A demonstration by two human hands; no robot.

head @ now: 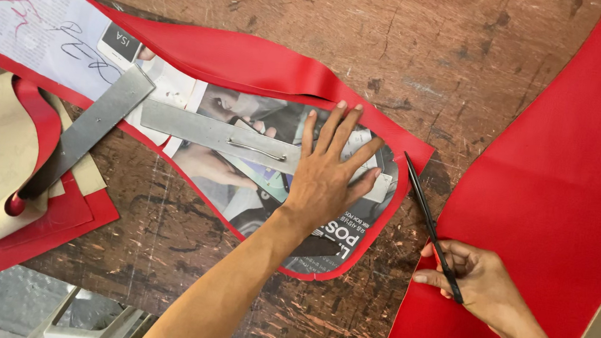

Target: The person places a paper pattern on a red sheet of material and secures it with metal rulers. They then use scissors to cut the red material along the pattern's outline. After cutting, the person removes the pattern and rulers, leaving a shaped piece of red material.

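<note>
Fingers of the left hand splay flat on the paper pattern at frame centre; right hand grips the blade—best kept pinned firmly, tracing close to the edge.
</note>
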